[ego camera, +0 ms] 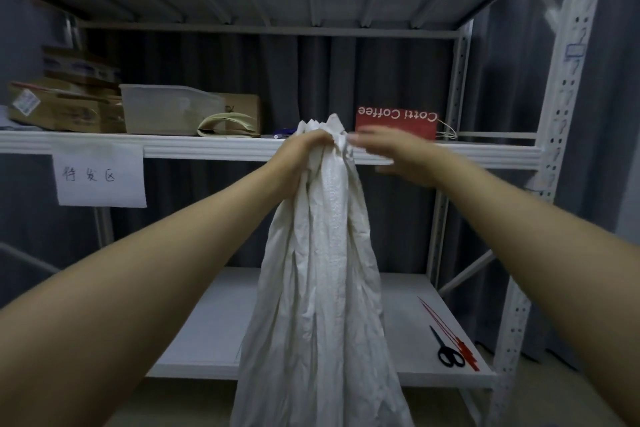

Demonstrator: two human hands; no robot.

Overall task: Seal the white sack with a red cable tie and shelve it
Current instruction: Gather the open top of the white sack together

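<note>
The white sack (322, 270) hangs upright in front of the shelving, its mouth bunched into a neck at the top. My left hand (299, 152) is closed around that gathered neck and holds the sack up. My right hand (388, 149) is blurred, fingers spread, right beside the neck on its right side and holding nothing. Several red cable ties (446, 333) lie on the lower shelf (408, 308) at the right, next to black scissors (446, 350).
The middle shelf (214, 146) carries cardboard boxes (62, 107), a translucent tub (166, 107) and a red Cotti Coffee bag (396, 121). A paper label (100, 177) hangs from its front edge. A perforated white upright (550, 156) stands at right.
</note>
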